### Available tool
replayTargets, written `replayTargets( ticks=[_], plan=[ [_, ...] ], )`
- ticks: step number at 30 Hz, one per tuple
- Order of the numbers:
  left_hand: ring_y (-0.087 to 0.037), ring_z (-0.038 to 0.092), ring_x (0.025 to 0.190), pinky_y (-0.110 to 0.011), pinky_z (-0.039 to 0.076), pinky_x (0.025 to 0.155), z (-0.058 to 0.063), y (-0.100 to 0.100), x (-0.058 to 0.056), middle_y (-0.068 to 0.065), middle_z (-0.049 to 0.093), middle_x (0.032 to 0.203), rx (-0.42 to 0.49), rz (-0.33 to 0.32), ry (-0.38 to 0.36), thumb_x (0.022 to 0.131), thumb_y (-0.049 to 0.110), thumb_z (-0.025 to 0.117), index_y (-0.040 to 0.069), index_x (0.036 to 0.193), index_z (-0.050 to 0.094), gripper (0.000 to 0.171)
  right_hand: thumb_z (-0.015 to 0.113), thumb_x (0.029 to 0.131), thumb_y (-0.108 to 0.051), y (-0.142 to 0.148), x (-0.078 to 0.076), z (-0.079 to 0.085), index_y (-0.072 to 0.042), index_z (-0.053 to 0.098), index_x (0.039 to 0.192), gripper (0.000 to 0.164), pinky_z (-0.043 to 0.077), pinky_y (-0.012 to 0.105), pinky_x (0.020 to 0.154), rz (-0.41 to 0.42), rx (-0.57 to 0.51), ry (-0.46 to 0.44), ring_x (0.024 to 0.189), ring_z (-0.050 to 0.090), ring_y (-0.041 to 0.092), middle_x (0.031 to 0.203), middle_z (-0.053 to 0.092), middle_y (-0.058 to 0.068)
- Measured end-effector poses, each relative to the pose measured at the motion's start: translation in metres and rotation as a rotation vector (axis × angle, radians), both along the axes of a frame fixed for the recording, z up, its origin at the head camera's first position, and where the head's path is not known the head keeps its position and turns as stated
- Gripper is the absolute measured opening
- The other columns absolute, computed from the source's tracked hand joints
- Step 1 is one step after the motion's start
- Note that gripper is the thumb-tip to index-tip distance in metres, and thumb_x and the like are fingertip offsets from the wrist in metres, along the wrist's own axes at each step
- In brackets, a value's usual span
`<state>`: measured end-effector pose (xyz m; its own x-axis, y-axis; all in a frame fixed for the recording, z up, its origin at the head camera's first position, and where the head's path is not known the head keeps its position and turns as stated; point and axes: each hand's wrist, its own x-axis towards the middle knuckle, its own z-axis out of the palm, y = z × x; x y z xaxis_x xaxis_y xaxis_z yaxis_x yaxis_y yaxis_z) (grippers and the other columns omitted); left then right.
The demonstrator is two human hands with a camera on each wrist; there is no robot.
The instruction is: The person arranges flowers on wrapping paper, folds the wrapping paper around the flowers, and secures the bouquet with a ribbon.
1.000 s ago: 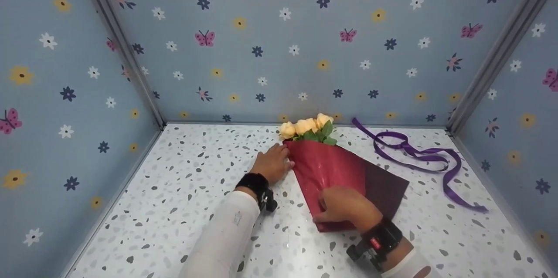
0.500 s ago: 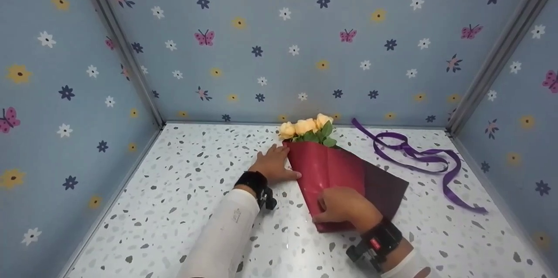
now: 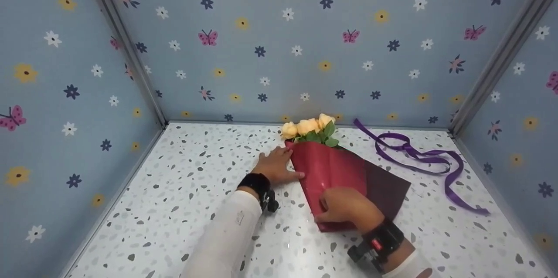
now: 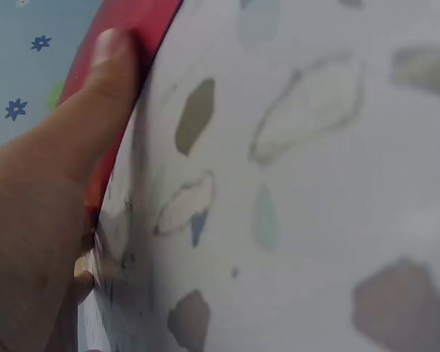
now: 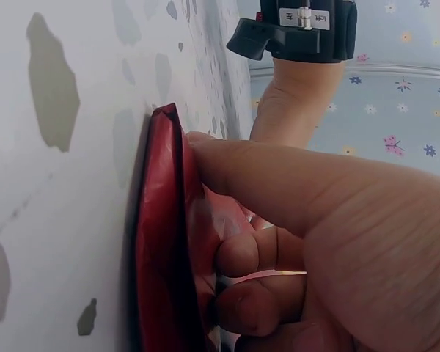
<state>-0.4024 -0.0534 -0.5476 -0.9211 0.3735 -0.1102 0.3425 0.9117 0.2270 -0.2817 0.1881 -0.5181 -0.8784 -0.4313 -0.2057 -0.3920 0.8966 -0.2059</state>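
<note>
Three pale-orange roses [image 3: 307, 127] with green leaves stick out of a red sheet of wrapping paper [image 3: 344, 164], folded over their stems. My left hand [image 3: 274, 167] lies flat at the paper's left edge, fingers spread. Its thumb [image 4: 110, 81] presses on the red paper in the left wrist view. Near the narrow lower end, my right hand [image 3: 344, 206] holds the folded paper down with curled fingers. In the right wrist view its thumb [image 5: 242, 172] lies along the folded red edge [image 5: 161, 242], with the curled fingertips against the paper. The stems are hidden inside.
A loose purple ribbon [image 3: 414, 156] lies in loops to the right of the paper. The dark underside of the wrapping paper [image 3: 386, 186] spreads out at right. Flower-patterned panels [image 3: 270, 42] stand behind and beside the speckled tabletop [image 3: 174, 191].
My left thumb has moved away from the fingers, rightward onto the paper's edge, and the red flap lies flatter. The right hand stays in place on the lower end.
</note>
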Motion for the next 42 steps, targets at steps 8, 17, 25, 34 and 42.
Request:
replayTargets(
  ticks=[8, 17, 25, 34, 42],
  plan=[
    [-0.027, 0.023, 0.165, -0.073, 0.022, 0.126, -0.014, -0.006, -0.02, 0.004, 0.026, 0.177, -0.054, 0.037, 0.067, 0.108, 0.067, 0.036, 0.024, 0.169, 0.028, 0.075, 0.083, 0.08, -0.056, -0.003, 0.003, 0.0, -0.024, 0.057, 0.07, 0.042, 0.039, 0.036, 0.053, 0.021, -0.011, 0.019, 0.056, 0.05, 0.016, 0.06, 0.054, -0.006],
    [-0.033, 0.02, 0.165, -0.073, 0.027, 0.124, -0.006, 0.005, -0.001, -0.007, 0.026, 0.176, 0.046, 0.007, 0.077, 0.104, 0.057, 0.054, 0.013, 0.166, 0.035, 0.078, 0.083, 0.08, -0.058, -0.001, 0.002, -0.002, -0.024, 0.056, 0.065, 0.046, 0.036, 0.035, 0.051, -0.003, -0.006, -0.004, 0.053, 0.046, 0.015, 0.055, 0.047, -0.007],
    [-0.036, 0.018, 0.164, -0.069, 0.026, 0.126, -0.002, 0.018, 0.032, -0.016, 0.024, 0.175, 0.062, -0.049, 0.068, 0.093, 0.062, 0.065, 0.009, 0.167, 0.029, 0.099, 0.081, 0.081, -0.06, 0.001, 0.0, -0.001, -0.025, 0.055, 0.067, 0.046, 0.038, 0.035, 0.053, 0.005, 0.008, 0.002, 0.056, 0.049, 0.016, 0.059, 0.048, -0.006],
    [-0.033, 0.017, 0.165, -0.069, 0.026, 0.126, 0.005, 0.032, 0.073, -0.013, 0.021, 0.176, 0.059, -0.116, 0.077, 0.086, 0.071, 0.07, 0.011, 0.169, 0.023, 0.113, 0.082, 0.082, -0.056, 0.006, -0.002, 0.001, -0.025, 0.057, 0.063, 0.044, 0.039, 0.033, 0.052, 0.052, -0.04, 0.004, 0.055, 0.049, 0.013, 0.055, 0.049, -0.009],
    [-0.028, 0.016, 0.165, -0.061, 0.025, 0.13, 0.004, 0.034, 0.089, -0.008, 0.02, 0.176, 0.066, -0.154, 0.07, 0.081, 0.066, 0.076, 0.015, 0.171, 0.018, 0.118, 0.087, 0.075, -0.059, 0.008, 0.0, 0.004, -0.028, 0.063, 0.07, 0.039, 0.041, 0.033, 0.052, 0.083, -0.06, -0.048, 0.055, 0.053, 0.011, 0.057, 0.055, -0.011]
  ],
)
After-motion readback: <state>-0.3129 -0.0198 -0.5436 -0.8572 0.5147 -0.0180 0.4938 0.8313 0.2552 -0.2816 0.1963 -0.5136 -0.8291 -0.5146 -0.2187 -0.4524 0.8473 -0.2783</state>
